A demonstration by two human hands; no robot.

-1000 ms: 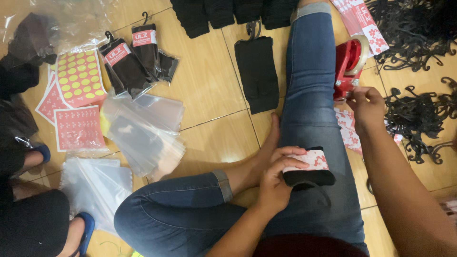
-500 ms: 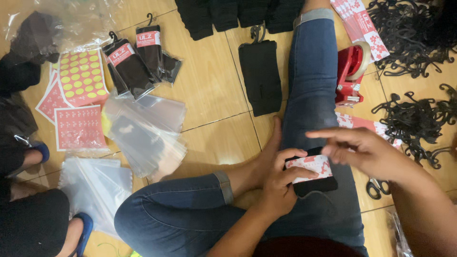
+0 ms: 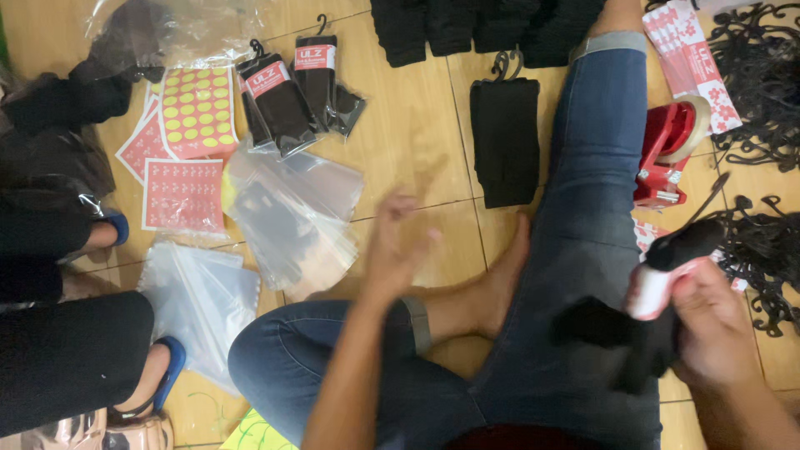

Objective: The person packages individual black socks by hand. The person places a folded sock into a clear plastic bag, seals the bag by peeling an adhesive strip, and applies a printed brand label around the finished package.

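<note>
My right hand (image 3: 708,321) grips a pair of black socks (image 3: 642,312) with a pink and white paper band, held over my right thigh in blue jeans. The socks are blurred. My left hand (image 3: 396,246) is open and empty, fingers apart, above the wooden floor just right of a stack of clear plastic bags (image 3: 292,217). My bare foot (image 3: 492,287) lies between the two hands.
Banded black socks on hooks (image 3: 292,87), a single black sock pair (image 3: 506,137), red and yellow sticker sheets (image 3: 187,146), a red tape dispenser (image 3: 671,154), a heap of black plastic hooks (image 3: 762,100), more clear bags (image 3: 204,300). Another person's legs in black (image 3: 58,333) at left.
My left hand let go of the banded socks and swung left toward the clear bags. My right hand took the socks and carried them right.
</note>
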